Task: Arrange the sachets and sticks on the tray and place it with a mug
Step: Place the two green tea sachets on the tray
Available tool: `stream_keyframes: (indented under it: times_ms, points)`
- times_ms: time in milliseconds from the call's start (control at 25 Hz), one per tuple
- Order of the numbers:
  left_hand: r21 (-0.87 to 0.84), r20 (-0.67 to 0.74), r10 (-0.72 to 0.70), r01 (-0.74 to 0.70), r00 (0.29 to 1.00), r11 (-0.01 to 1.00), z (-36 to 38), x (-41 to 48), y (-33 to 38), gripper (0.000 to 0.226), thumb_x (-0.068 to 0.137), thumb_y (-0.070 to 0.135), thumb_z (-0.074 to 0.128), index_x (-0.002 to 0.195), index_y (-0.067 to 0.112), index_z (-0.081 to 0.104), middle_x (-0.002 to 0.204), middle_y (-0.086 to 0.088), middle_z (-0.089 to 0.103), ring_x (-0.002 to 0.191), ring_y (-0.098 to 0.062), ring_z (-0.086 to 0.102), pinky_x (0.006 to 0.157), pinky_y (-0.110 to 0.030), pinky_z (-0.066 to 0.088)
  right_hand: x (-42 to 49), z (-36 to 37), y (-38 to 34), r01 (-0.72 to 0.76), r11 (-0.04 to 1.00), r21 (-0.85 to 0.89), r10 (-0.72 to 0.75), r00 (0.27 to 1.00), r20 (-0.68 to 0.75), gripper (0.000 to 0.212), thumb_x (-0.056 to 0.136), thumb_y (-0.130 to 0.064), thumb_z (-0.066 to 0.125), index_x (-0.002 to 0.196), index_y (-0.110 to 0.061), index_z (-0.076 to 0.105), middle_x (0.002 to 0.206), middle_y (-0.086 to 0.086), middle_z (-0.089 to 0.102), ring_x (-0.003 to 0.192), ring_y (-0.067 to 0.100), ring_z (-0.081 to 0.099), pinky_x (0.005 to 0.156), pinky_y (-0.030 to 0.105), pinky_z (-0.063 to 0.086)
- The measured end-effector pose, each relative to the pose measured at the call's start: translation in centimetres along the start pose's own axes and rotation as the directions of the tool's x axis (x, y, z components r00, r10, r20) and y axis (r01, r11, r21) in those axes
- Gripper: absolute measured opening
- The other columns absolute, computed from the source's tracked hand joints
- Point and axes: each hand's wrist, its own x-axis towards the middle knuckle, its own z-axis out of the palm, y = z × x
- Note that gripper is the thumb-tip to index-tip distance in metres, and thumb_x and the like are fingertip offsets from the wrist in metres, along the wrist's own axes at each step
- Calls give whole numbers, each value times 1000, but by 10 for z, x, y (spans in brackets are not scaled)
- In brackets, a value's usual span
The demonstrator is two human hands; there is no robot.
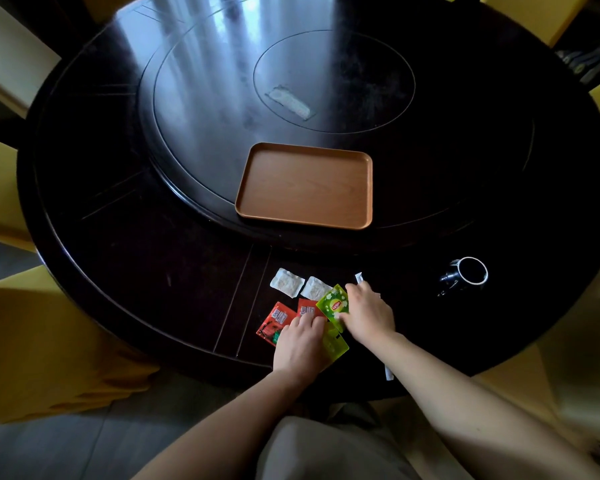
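An empty brown tray [305, 187] lies on the raised centre disc of the dark round table. Near the front edge lie two white sachets [287, 282] [315, 288], two red sachets [274, 322] [307, 309] and a second green sachet [335, 342]. My right hand [369, 315] pinches a green Lipton sachet [335, 306], tilted up off the table. My left hand [302, 344] rests flat over the red and lower green sachets, fingers on them. White sticks [358, 278] [389, 372] show partly behind my right hand and forearm. A dark mug [466, 273] stands to the right.
The dark round table [153, 254] has a raised rotating centre disc [205, 116] with a pale patch of tape near its middle. Yellow chairs ring the table. My knees sit below the front edge.
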Motion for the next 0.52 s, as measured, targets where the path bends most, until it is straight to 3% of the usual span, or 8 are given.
stream_keyframes:
  times_ms: [200,320,440,520]
  points:
    - [-253,-19,-135,126,991,959,-7,-8,-7,12,87,26,65,94,16,66,98,2,61,92,-18,59,73,-34,51,12,-5,-3,-90,990,112,80,993,90,51,71,-36,82,111,-19,56,116,2,52,95,27,63,69,37,52]
    - [-423,-31,-233,199,972,884,-15,-16,-17,13,83,27,69,76,17,64,85,2,65,77,-16,59,66,-34,51,15,-8,-5,-155,969,192,135,984,113,46,66,-30,85,102,-23,56,112,0,50,91,25,60,67,33,45]
    - [-674,34,-375,298,926,676,-32,-22,-33,15,81,31,77,75,19,70,72,0,71,68,-15,67,62,-37,56,12,-7,-4,-187,953,237,177,982,64,34,69,-32,82,79,-26,50,93,-5,60,76,17,56,60,29,41]
    - [-777,75,-441,330,894,536,-44,-23,-46,9,82,28,78,78,20,73,72,-1,75,67,-15,72,65,-40,61,7,-8,-3,-246,901,356,242,969,56,31,69,-34,81,71,-24,52,78,-8,62,69,14,58,55,28,40]
